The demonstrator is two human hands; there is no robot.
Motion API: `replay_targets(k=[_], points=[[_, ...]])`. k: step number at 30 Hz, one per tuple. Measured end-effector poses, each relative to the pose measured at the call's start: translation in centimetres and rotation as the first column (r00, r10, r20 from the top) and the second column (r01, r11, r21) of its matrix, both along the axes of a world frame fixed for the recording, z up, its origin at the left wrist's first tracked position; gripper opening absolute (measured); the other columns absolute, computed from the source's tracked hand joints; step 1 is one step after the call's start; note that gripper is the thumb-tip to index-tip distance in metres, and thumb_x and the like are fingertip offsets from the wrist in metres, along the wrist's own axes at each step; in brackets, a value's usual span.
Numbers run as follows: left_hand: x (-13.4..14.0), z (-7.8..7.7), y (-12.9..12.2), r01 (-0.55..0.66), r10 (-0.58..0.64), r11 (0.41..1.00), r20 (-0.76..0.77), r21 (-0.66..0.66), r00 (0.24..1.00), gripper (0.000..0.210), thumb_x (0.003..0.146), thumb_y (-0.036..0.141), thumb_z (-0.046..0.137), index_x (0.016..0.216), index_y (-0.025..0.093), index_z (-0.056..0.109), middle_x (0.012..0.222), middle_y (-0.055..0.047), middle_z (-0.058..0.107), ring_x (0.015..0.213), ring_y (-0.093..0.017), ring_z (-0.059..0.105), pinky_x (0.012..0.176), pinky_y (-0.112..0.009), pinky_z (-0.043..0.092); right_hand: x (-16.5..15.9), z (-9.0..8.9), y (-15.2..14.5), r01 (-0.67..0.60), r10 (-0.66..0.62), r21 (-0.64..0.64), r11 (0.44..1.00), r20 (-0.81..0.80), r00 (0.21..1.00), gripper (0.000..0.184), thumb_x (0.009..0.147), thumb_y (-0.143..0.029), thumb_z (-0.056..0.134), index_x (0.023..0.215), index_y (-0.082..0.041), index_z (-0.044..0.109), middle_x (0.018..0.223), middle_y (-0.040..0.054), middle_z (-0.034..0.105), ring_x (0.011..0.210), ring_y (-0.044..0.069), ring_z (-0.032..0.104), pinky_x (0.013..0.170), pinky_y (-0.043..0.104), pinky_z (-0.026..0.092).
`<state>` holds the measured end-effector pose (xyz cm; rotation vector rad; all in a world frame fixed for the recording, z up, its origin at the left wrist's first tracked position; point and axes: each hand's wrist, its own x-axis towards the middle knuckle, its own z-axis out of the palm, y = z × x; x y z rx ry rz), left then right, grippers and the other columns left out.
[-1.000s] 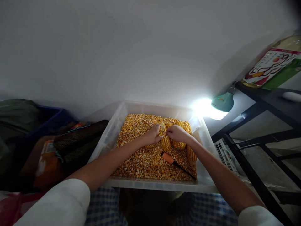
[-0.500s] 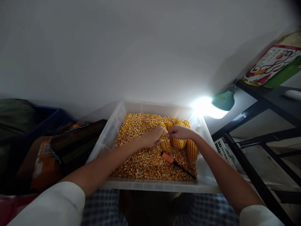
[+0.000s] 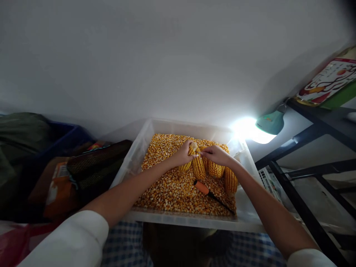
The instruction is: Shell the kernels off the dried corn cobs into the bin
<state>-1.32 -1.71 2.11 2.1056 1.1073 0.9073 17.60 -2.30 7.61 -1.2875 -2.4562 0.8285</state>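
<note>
An ear of corn [image 3: 184,166] is in my left hand [image 3: 183,154]. It stands tilted, its pale end showing above my fingers and yellow kernels below them. Close on its right is my right hand [image 3: 215,155], thumb and fingertips pinched together; whatever is between them is too small to make out. Below and behind this hand lie several more ears of corn [image 3: 216,169], partly covered by it. Another ear [image 3: 230,181] leans by the right wall. A screwdriver-like tool with an orange handle [image 3: 202,187] and dark shaft rests on the loose corn kernels [image 3: 169,193].
A translucent plastic bin [image 3: 194,221] holds the corn, resting above my checked-clothed legs. A lit green lamp [image 3: 270,122] hangs from a dark metal rack [image 3: 300,200] at right, with a labelled bottle [image 3: 328,83] above. Bags and a blue crate [image 3: 65,135] stand left.
My left hand has tilted the ear, so more of its kernels show below the fingers. My right hand has moved slightly away from it. The view has shifted a little.
</note>
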Motion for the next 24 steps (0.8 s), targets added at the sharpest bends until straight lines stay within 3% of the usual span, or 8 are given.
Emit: replay_targets(k=[14,24], points=[[-0.5,-1.2,0.7,-0.013,0.013,0.999,0.001,-0.038,1.0,0.062,0.061,0.034,0.062,0.112,0.015,0.031,0.108,-0.011,0.042,0.101,-0.022,0.043,0.088,-0.036,0.035,-1.3,-1.2,-0.7,0.061,-0.089,0.231,0.971,0.113,0.99,0.032,0.08,-0.029,0.037,0.057,-0.015,0.052,0.048,-0.0019,0.042,0.048,0.007,0.034,0.05,0.021,0.021],[-0.5,-1.4,0.9,-0.025,0.025,1.0,0.001,-0.018,1.0,0.06,0.062,0.035,0.062,0.11,0.015,0.033,0.106,-0.01,0.042,0.101,-0.023,0.042,0.088,-0.038,0.035,-1.3,-0.9,-0.8,0.03,-0.054,0.206,0.978,0.115,0.992,0.034,0.081,-0.032,0.036,0.059,-0.015,0.055,0.048,-0.0022,0.043,0.047,0.007,0.034,0.049,0.02,0.022]])
